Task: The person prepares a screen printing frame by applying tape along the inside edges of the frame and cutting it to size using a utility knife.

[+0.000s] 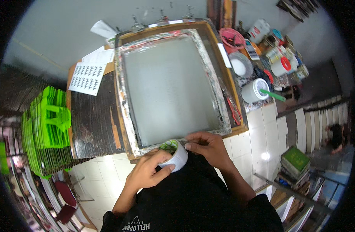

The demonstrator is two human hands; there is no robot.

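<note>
My left hand (145, 172) is closed around a wide roll of whitish tape (179, 158), its fingers inside the green-patterned core and its thumb on the outside. The roll is held on its side against the near edge of a screen-printing frame (206, 63). Just right of the roll, my right hand (210, 149) has its thumb and fingers pinched together at that same edge. Whatever lies in the pinch is too small to make out. Grey mesh (169, 89) fills the frame, with worn, stained tape along its borders.
A dark wooden table (93, 123) carries a printed sheet (87, 78) at left. On the right stand a white tub (250, 92) with a green spatula (273, 94), a pink basket (231, 38) and several bottles. Bright green plastic pieces (50, 116) hang at far left.
</note>
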